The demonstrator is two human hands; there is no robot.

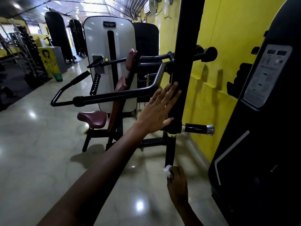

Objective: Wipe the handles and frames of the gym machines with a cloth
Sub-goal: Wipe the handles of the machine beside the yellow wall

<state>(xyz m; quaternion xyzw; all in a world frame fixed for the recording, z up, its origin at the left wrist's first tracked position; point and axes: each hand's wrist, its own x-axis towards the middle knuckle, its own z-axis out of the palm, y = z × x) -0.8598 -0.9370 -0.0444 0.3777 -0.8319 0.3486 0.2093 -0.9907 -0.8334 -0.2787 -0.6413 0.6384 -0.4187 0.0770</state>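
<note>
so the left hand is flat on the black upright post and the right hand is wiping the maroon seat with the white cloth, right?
Not quite. The head view shows the right hand holding the white cloth against the lower end of the black upright post, near the floor, not on the maroon seat, which nothing touches. The rest stands: the left hand lies flat on that post with its fingers straight.

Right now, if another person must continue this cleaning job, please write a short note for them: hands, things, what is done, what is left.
Left hand: open, flat against the black upright post, steadying.
Right hand: grips the white cloth, pressed on the post's lower tube near the floor.
Done: cannot tell from this view which parts are already wiped.
Left: perhaps the chrome-tipped peg, the bent handle bar, and the other machines.
</note>
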